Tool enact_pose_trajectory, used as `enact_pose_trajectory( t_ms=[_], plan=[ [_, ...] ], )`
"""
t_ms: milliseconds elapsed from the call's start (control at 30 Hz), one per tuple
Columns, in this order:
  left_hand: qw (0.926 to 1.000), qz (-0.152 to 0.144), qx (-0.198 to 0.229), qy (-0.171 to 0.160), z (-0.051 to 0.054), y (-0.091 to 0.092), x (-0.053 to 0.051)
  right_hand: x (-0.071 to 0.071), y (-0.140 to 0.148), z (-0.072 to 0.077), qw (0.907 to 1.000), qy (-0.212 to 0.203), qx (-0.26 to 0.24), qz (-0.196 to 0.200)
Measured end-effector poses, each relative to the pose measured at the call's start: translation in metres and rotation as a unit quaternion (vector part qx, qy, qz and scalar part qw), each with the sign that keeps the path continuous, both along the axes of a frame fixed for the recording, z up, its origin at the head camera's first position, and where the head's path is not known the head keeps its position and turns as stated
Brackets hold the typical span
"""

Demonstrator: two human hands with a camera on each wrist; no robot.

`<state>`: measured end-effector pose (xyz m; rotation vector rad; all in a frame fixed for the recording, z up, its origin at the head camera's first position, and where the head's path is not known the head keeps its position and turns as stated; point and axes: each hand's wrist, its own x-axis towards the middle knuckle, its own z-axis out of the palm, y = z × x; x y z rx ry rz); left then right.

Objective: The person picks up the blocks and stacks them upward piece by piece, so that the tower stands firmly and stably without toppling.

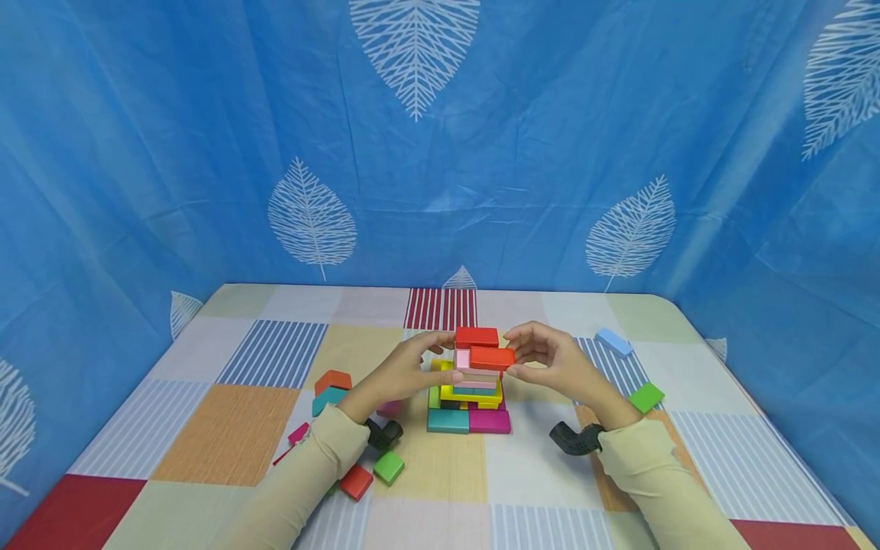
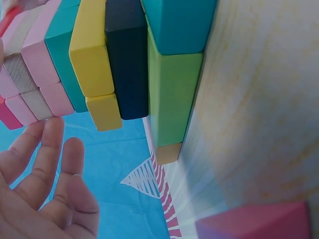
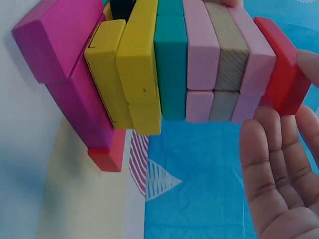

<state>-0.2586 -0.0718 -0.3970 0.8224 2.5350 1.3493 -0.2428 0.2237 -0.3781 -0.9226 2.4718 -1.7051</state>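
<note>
A layered tower of coloured wooden blocks (image 1: 470, 396) stands mid-table, with teal and magenta blocks at its base and yellow, teal, pink and bare-wood layers above. My right hand (image 1: 555, 359) pinches a red block (image 1: 492, 358) at the top front, thumb on its near end and fingers behind. Behind it on top lies another red block (image 1: 477, 337). Against the tower's left side is my left hand (image 1: 406, 370), its thumb at the near face. In the left wrist view, fingertips (image 2: 52, 124) of that hand touch the pink and bare-wood layers.
Loose blocks lie left of the tower, among them an orange block (image 1: 333, 380), a red block (image 1: 357, 483) and a green block (image 1: 389, 467). To the right are a light blue block (image 1: 614, 342) and another green block (image 1: 647, 397). A blue leaf-print curtain (image 1: 440, 191) hangs behind the table.
</note>
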Motion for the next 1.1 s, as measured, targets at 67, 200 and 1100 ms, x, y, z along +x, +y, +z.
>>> enact_pose_trajectory(
  t_ms=[67, 200, 1100],
  plan=[
    [1.0000, 0.002, -0.004, 0.003, 0.000, 0.000, 0.000, -0.001, -0.003, -0.001, 1.0000, -0.001, -0.009, -0.003],
    [0.9998, 0.014, -0.006, 0.012, 0.002, 0.001, 0.001, -0.002, -0.008, -0.003, 0.9997, -0.002, -0.025, -0.004],
    [0.9974, 0.041, 0.024, 0.055, 0.005, 0.005, 0.008, -0.011, -0.010, -0.012, 0.9945, -0.099, -0.032, -0.007]
  ],
)
